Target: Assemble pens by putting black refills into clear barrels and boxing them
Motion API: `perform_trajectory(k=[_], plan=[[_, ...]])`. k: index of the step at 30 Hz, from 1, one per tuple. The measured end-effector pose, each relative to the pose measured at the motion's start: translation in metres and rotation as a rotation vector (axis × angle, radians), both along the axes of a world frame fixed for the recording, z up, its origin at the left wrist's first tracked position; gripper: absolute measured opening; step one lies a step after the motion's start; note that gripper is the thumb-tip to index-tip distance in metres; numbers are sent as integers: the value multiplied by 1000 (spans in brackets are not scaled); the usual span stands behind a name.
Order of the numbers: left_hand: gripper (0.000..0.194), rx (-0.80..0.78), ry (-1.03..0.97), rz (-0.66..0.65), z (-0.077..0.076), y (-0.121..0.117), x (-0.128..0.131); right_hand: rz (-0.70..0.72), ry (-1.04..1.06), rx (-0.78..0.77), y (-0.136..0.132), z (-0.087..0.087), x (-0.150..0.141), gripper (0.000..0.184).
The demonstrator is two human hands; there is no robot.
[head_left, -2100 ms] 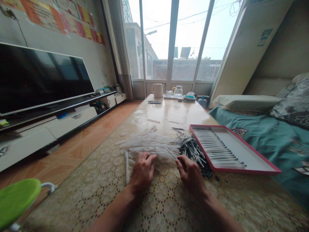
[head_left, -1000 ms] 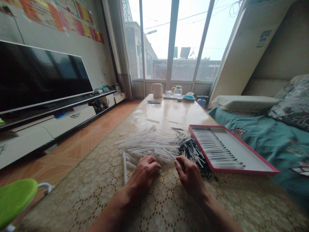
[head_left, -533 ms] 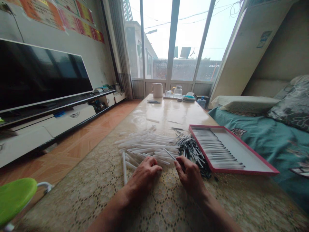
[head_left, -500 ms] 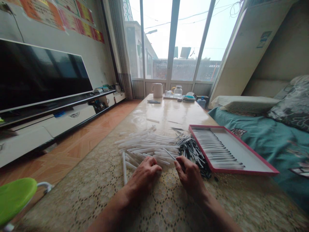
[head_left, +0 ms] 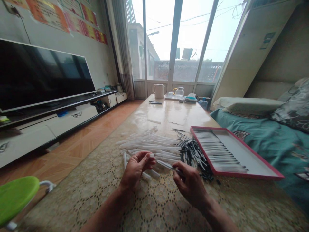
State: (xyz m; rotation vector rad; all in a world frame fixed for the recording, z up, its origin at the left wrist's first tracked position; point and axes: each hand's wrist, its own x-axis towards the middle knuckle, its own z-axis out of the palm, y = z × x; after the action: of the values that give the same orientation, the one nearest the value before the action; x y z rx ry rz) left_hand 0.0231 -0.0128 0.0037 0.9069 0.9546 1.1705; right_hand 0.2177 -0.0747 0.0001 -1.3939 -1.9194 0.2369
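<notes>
My left hand (head_left: pixel 137 167) is closed in a pinch above the near side of a pile of white translucent tubes (head_left: pixel 149 143). A short white tube end (head_left: pixel 152 155) shows at its fingertips; the rest is hidden by the fingers. My right hand (head_left: pixel 189 178) grips a thin pale rod (head_left: pixel 165 164) near its darker end, and the rod points left toward my left hand. Just beyond my right hand lies a heap of thin black-and-white rods (head_left: pixel 193 153). A pink-rimmed tray (head_left: pixel 263 161) to the right holds a row of tubes with dark ends (head_left: pixel 217 149).
The long table has a patterned cover (head_left: pixel 159 206). At its far end stand a beige jug (head_left: pixel 159 91), a glass pitcher (head_left: pixel 179 92) and a tissue pack (head_left: pixel 190 98). A green stool (head_left: pixel 18 199) is at left, a teal-covered seat (head_left: pixel 241 122) at right.
My left hand has lifted from the tubes and turned, with a white tube end now at its fingertips. The rod in my right hand has tipped lower, pointing more to the left.
</notes>
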Motion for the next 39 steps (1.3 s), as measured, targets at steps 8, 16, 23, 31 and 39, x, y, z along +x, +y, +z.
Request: perform_trajectory(k=[8,16,23,31,39], plan=[[28,-47,21,-52,2,-3,2,-4,9,-32,0,-2,1,9],[32,-16,72,-119,-2,-5,6,15,-15,-22,-1,-3,1,6],[34,-30,50,-212,-8,-6,8,32,-177,66,4,-4,5,10],[36,-81,-70,-209,-10,-13,14,-138,-550,336,2,3,-2,11],[39,-49,-84,-160,-15,-24,25,-143,-565,279,4,2,2,13]])
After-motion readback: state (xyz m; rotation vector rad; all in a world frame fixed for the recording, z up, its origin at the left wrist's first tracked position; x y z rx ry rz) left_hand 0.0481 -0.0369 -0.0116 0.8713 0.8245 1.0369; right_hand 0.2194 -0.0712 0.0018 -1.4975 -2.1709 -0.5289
